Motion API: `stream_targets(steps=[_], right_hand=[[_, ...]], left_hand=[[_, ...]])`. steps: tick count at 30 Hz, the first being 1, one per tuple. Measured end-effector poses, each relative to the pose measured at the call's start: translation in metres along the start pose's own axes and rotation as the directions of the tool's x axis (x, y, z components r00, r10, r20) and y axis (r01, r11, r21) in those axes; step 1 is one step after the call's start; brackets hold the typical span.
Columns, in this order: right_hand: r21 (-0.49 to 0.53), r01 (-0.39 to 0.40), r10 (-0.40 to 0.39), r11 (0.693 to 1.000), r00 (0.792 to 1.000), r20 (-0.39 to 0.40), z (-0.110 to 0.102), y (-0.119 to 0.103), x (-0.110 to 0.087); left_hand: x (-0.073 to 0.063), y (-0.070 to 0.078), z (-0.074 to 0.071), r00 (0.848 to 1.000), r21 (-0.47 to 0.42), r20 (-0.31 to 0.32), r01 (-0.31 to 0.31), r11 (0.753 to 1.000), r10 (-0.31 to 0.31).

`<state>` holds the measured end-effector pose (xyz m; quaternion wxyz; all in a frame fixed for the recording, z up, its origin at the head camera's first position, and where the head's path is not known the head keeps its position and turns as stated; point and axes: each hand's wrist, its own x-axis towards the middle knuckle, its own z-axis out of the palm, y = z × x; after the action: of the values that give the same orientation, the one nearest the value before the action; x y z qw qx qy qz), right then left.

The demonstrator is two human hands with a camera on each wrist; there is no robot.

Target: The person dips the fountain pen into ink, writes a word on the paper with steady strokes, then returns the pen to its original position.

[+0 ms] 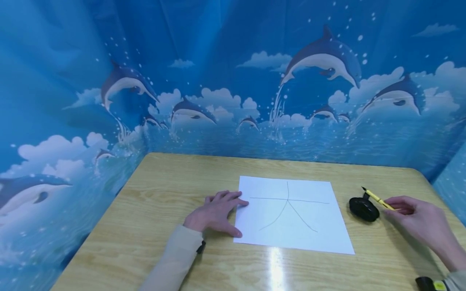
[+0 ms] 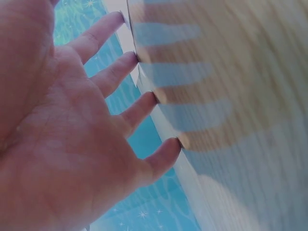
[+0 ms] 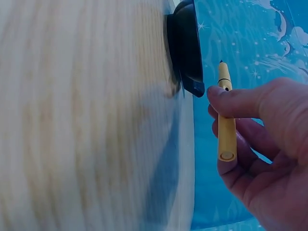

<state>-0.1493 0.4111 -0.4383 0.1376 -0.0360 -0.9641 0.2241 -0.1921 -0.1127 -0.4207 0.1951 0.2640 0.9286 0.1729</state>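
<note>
A white sheet of paper [image 1: 327, 234] lies on the table, with a simple figure of thin dark lines drawn on it. Along its left edge my left hand [image 1: 218, 214] rests with fingers spread, some fingertips and the thumb on the paper; the left wrist view shows those fingers [image 2: 163, 156] extended and touching the surface. To the right of the sheet, my right hand [image 1: 424, 220] pinches a slim yellow pen [image 3: 227, 137] between thumb and fingers. The pen's dark tip points away, close to a rounded black stand [image 1: 364, 209]; whether they touch I cannot tell.
The wooden table [image 1: 174, 182] reaches back to a blue curtain [image 1: 225, 121] printed with dolphins, which also hangs at the left and right. A bright reflection shows on the tabletop in front of the paper.
</note>
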Motion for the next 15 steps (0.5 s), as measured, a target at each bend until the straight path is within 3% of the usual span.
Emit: stream_targets(steps=[15], right_hand=[[-0.051, 0.042, -0.039, 0.998, 0.997, 0.063, 0.0091, 0.0067, 0.0091]], left_hand=[[-0.0004, 0.0016, 0.0006, 1.000, 0.013, 0.008, 0.011, 1.000, -0.011]])
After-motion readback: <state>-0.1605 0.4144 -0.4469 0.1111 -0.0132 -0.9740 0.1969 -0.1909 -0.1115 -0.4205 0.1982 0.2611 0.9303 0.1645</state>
